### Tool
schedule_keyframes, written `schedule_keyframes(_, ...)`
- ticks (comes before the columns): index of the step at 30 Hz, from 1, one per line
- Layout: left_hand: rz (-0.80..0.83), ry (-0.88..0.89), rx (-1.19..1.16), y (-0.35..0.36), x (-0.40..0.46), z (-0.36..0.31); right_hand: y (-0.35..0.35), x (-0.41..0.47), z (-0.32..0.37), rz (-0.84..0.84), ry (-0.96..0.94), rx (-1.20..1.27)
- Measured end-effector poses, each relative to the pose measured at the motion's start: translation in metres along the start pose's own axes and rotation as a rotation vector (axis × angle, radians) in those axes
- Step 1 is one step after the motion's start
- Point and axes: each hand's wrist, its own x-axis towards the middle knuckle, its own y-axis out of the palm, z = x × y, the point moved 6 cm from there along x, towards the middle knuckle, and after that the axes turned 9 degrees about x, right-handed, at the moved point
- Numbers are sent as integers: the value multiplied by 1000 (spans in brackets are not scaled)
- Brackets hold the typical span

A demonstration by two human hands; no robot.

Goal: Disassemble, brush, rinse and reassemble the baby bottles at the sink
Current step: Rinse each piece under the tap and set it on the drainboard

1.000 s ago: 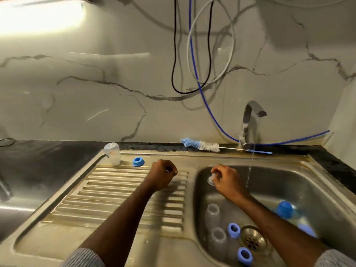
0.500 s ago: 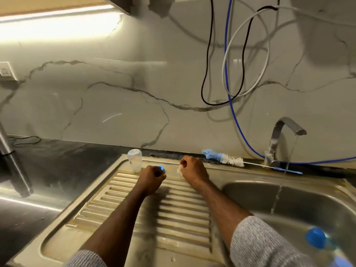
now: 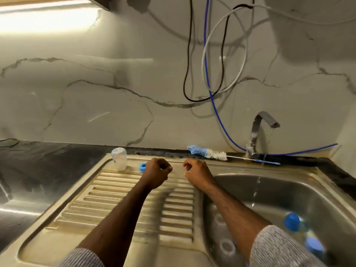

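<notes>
Reassembly seems in hand at the drainboard's (image 3: 123,205) far edge; left hand (image 3: 157,175) curled, grip untellable; right hand (image 3: 196,173) loosely curled, seemingly empty; the blue collar ring (image 3: 142,167) is judged next to be taken.

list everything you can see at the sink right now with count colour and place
bottle: 1, clear, upright at drainboard's back left
ring: 1, blue, drainboard, beside left hand
bottle brush: 1, blue and white, back ledge
tap: 1, steel, running into basin
bottle parts: several, clear and blue, in basin, blurred
cables: 3, black, blue, white, on wall
left hand: curled, over drainboard
right hand: curled, over drainboard
</notes>
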Motion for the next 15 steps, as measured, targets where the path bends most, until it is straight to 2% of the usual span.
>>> schedule_keyframes(4,74,101,-84,64,-5,-65,-59,-39,-53,-33,27,-45)
schedule_keyframes(8,194,250,-72,145,-18,-125,-128,-85,-113,-49,108,-146)
schedule_keyframes(10,222,275,-60,180,-25,-145,-161,-105,-148,-98,202,-184)
schedule_keyframes(13,285,234,-80,222,-33,-156,-198,-128,-214,-201,409,-197)
schedule_keyframes(15,303,205,-87,239,-36,-156,-209,-140,-254,-212,544,-188)
